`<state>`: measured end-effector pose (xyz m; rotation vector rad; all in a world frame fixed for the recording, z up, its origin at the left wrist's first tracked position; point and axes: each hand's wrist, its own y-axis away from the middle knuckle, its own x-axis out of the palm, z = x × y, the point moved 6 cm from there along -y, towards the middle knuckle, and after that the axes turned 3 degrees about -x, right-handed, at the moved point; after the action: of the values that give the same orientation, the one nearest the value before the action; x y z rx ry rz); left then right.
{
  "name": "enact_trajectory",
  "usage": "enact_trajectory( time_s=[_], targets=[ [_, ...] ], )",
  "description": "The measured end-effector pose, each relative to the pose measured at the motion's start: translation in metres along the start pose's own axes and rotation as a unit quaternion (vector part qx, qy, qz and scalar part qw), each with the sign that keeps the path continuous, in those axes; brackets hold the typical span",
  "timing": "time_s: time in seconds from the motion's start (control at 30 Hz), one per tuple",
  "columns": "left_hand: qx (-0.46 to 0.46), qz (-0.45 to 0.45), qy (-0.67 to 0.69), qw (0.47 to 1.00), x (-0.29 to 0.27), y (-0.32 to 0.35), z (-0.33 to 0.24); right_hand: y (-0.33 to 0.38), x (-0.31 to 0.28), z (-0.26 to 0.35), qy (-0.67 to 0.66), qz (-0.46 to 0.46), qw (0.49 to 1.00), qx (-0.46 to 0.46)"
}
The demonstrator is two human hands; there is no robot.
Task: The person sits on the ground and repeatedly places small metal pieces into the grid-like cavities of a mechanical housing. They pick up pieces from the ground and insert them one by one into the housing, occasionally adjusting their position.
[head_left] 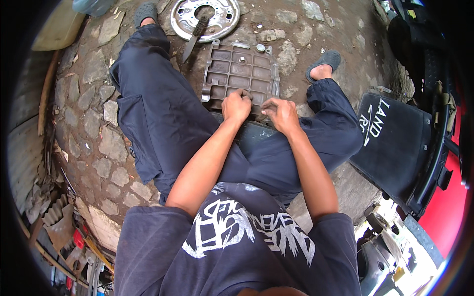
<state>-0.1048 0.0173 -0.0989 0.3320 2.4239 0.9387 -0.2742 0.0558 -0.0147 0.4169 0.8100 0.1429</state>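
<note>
A ribbed grey metal casting [236,74], like a gearbox cover, lies on the ground between my legs, a bolt head [242,59] standing up from its far half. My left hand [237,106] is closed at the casting's near edge, its fingertips curled down out of sight. Just right of it, my right hand [281,114] has its fingers bent inward by the same edge. Anything small in either hand is hidden. A dark flat surface [254,134] shows beneath my wrists.
Beyond the casting lies a round metal backing plate [228,30], with a wire brush [197,37] resting across its rim. Stone paving [113,148] spreads to my left. A black mud flap [390,143] and red bodywork [450,207] stand at right. Scrap parts [59,217] crowd the lower left.
</note>
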Motion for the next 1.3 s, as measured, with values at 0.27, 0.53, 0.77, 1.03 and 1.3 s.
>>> enact_trajectory(
  time_s=[0.27, 0.53, 0.77, 1.03, 1.3],
  targets=[
    [0.001, 0.007, 0.007, 1.000, 0.001, -0.002, 0.000, -0.001, 0.000, -0.008, 0.005, -0.008, 1.000, -0.015],
    [0.009, 0.015, 0.024, 1.000, 0.004, -0.003, 0.004, 0.010, -0.004, -0.009, 0.020, -0.023, 1.000, 0.004],
    [0.026, 0.003, 0.005, 1.000, -0.001, 0.000, 0.002, 0.011, -0.007, -0.011, -0.005, 0.002, 1.000, 0.003],
    [0.025, 0.003, -0.009, 1.000, -0.002, 0.005, -0.003, 0.022, -0.010, -0.013, -0.051, -0.028, 0.997, 0.058],
    [0.031, 0.005, -0.016, 0.999, -0.001, 0.003, -0.006, 0.012, -0.002, -0.019, -0.067, -0.037, 0.996, 0.051]
  ],
)
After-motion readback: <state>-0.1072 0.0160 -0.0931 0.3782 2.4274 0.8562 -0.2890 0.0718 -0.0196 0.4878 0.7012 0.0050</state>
